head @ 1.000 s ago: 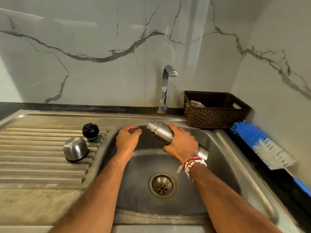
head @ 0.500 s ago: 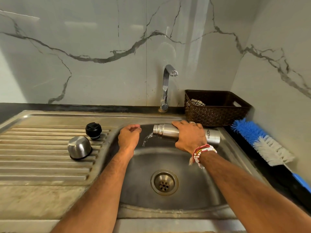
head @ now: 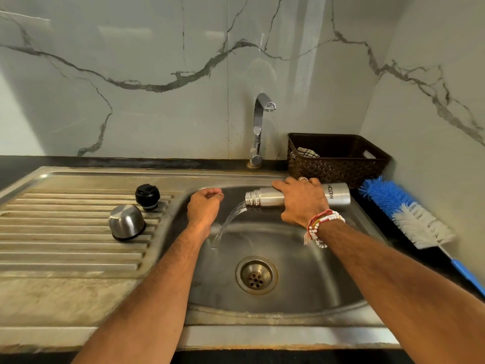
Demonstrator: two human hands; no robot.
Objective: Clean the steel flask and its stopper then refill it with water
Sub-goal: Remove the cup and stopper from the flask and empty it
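Note:
My right hand [head: 301, 200] grips the steel flask [head: 265, 199] round its middle and holds it level over the sink basin [head: 309, 271], mouth pointing left. A stream of water [head: 227, 224] pours from the mouth into the basin. My left hand [head: 204, 208] hovers over the basin's left edge with loosely curled fingers and holds nothing. The black stopper [head: 147, 197] and the upturned steel cup lid [head: 126, 222] stand on the ribbed draining board [head: 65, 232] to the left.
The tap [head: 259, 127] rises behind the basin; no water runs from it. A dark woven basket [head: 338, 158] with a cloth in it stands at the back right. A blue and white bottle brush [head: 409, 219] lies along the right wall. The drain [head: 256, 275] is open.
My right hand has tipped the flask from mouth-up to level and moved it back and right. Water now pours out in a full stream. The left hand has barely moved.

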